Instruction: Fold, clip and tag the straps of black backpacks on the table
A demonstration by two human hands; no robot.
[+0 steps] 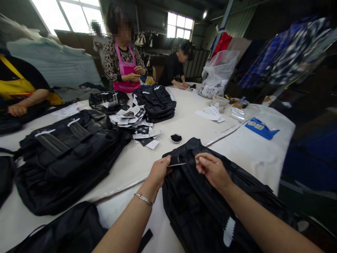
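A black garment lies in front of me on the white table. My left hand pinches a small dark tag at the garment's upper edge; a silver bracelet is on that wrist. My right hand rests on the garment just right of the tag, fingers curled and pinched on the black fabric near its edge.
Stacks of black garments fill the left; another folded stack sits mid-table beside scattered paper tags. A small dish holds dark bits. Three people work at the far and left sides. A plastic bag stands at the back right.
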